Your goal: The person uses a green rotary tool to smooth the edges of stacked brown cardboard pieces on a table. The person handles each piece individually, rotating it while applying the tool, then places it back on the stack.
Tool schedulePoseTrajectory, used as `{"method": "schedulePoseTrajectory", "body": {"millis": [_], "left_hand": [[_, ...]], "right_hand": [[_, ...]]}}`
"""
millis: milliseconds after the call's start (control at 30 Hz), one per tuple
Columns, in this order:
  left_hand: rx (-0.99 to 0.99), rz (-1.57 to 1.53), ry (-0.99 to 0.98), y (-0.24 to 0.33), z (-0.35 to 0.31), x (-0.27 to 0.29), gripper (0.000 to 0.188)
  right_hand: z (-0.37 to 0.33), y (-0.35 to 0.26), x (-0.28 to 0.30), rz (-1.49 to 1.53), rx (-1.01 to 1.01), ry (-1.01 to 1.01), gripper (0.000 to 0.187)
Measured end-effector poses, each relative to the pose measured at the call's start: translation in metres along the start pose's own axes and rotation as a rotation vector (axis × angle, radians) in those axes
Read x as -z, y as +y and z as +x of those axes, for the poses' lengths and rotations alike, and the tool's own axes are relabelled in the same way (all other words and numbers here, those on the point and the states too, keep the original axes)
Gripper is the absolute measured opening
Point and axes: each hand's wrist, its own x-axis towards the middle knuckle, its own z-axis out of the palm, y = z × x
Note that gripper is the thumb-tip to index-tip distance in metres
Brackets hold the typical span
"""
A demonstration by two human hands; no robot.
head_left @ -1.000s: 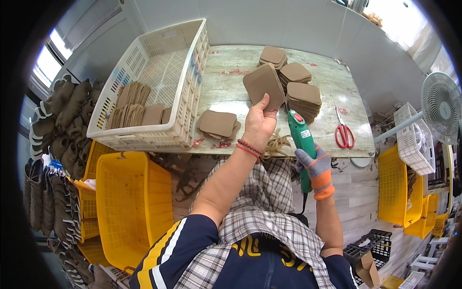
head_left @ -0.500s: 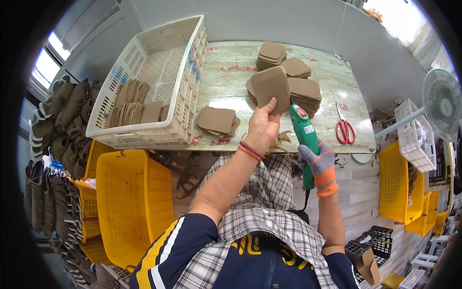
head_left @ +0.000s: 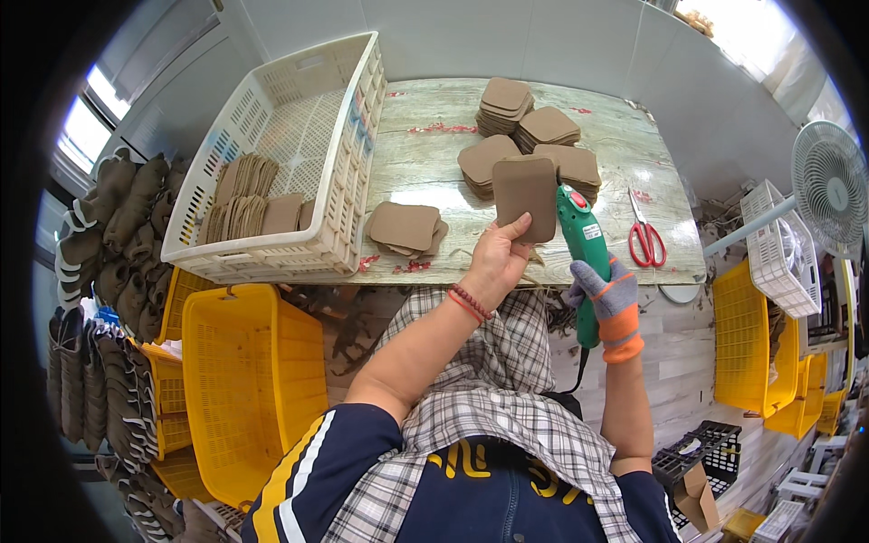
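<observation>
Between thumb and fingers, my left hand (head_left: 498, 261) pinches the lower edge of a brown rounded-square piece (head_left: 526, 201), held up above the table. My gloved right hand (head_left: 606, 294) wraps round a green corded power tool (head_left: 582, 237) with a red button. The tool's tip meets or nearly meets the right edge of the piece; exact contact is too small to tell. Just behind are several stacks of similar brown pieces (head_left: 550, 127). A smaller loose pile (head_left: 405, 226) lies left of my left hand. Red-handled scissors (head_left: 646, 242) rest right of the tool.
A white plastic crate (head_left: 338, 213) with brown pieces stands at the table's left. Below it is a yellow bin (head_left: 231, 389). Dark brown shaped items (head_left: 113, 235) hang or pile at far left. A fan (head_left: 831, 190) and yellow bins (head_left: 747, 353) stand at right.
The held piece has come down and slightly right, turning more upright, uncovering a stack behind it. The power tool's tip has stayed by its right edge.
</observation>
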Motion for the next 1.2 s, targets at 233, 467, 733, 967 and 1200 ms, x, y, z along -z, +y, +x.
{"method": "schedulePoseTrajectory", "body": {"millis": [233, 467, 733, 967, 1200], "left_hand": [[0.02, 0.219, -0.096, 0.016, 0.0, 0.016, 0.024], [0.004, 0.56, -0.138, 0.058, 0.003, 0.024, 0.027], [0.084, 0.953, -0.2, 0.106, 0.009, 0.029, 0.029], [0.178, 1.023, -0.167, 0.11, -0.003, 0.04, 0.028], [0.238, 1.051, -0.176, 0.103, -0.009, 0.051, 0.03]], "right_hand": [[-0.002, -0.008, 0.01, -0.027, 0.013, -0.049, 0.027], [-0.006, -0.005, 0.031, -0.159, -0.003, -0.131, 0.031], [-0.019, -0.007, 0.031, -0.287, -0.045, -0.213, 0.041], [-0.017, 0.008, 0.022, -0.28, -0.049, -0.22, 0.047], [-0.013, 0.009, 0.013, -0.256, -0.065, -0.202, 0.049]]}}
